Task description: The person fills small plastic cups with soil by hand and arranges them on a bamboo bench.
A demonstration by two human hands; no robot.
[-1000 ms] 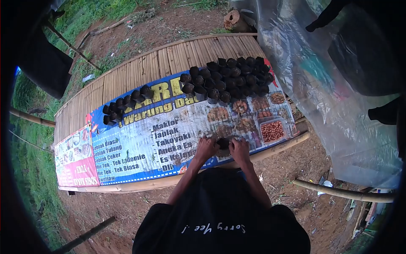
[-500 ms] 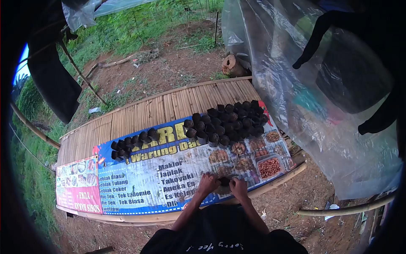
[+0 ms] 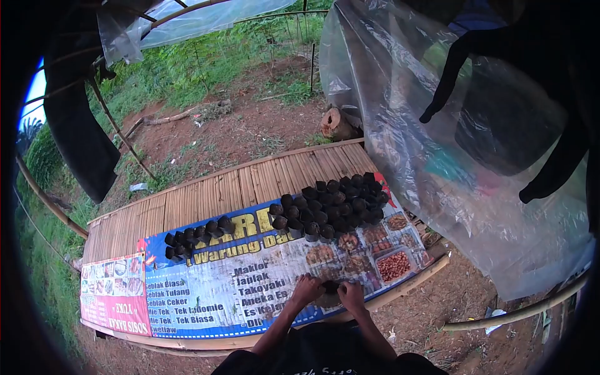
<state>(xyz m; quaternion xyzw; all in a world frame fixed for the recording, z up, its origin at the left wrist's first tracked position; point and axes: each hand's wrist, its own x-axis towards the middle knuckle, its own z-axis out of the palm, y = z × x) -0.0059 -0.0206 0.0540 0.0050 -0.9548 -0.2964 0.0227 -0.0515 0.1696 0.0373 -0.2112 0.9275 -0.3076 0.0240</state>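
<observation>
In the head view, the left hand [image 3: 306,289] and right hand [image 3: 351,295] are both closed around one small black pot [image 3: 330,287] at the near edge of the desk [image 3: 187,203], on the banner [image 3: 206,294]. A large cluster of pots [image 3: 334,203] stands done at the far right and a smaller row [image 3: 194,236] to the left; judging by these, much is finished, this pot still in hand.

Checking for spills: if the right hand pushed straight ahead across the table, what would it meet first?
Probably bare banner, then the big cluster of black pots; the right hand points roughly that way, though depth is unclear.
</observation>
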